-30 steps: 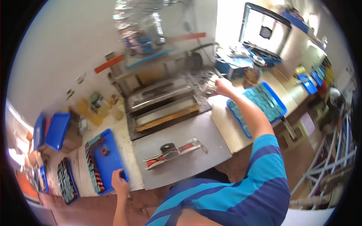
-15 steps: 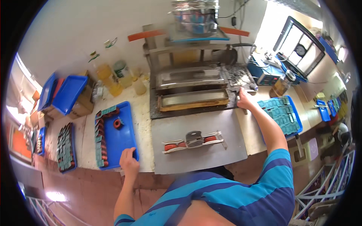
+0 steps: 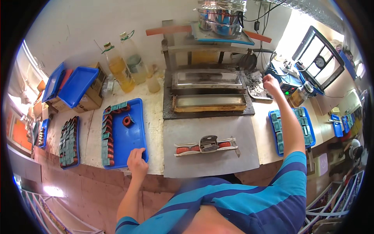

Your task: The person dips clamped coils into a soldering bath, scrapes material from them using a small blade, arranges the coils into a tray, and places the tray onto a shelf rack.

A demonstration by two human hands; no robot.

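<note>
My right hand [image 3: 271,83] is closed, raised near the pan of grey crumbly residue [image 3: 257,86] right of the metal baths. What its fingers hold, if anything, is hidden. With bent fingers, my left hand [image 3: 137,163] grips the front right corner of a blue tray [image 3: 126,146]. Green-topped, copper-wound coils [image 3: 107,142] line that tray's left and back sides, and a single coil [image 3: 127,121] lies apart. Between my hands, a white clamp-like holder [image 3: 208,145] with red-brown coils in it rests on a grey sheet [image 3: 210,165]. Behind it is a narrow rectangular bath [image 3: 209,102] with a silvery surface.
At right stand a blue tray of green-topped parts [image 3: 277,126], a jar of brown liquid [image 3: 300,93] and a blue powered box [image 3: 286,80]. Bottles of yellowish liquid [image 3: 119,70] stand at the back left. A fuller coil tray [image 3: 70,142] is at far left.
My right hand has moved from the front bath's right end back and rightward to the residue pan. My left hand stays at the tray corner. The whole view has shifted slightly.
</note>
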